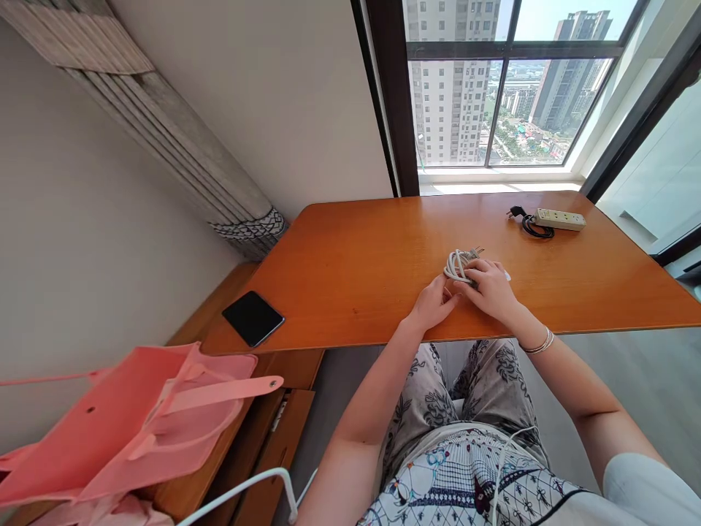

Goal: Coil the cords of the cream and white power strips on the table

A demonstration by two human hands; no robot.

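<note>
A coiled white cable (458, 263) with a plug at its far end lies on the orange wooden table (355, 270). My right hand (490, 286) rests over the coil's near side, fingers curled on it. My left hand (435, 303) sits just left of it, fingertips pinched at the coil's near edge. A bracelet circles my right wrist.
A white power strip (559, 219) with a black coiled cord (534, 226) lies at the table's far right near the window. A black phone (253, 318) sits on the lower wooden ledge at left. A pink bag (125, 424) hangs at lower left.
</note>
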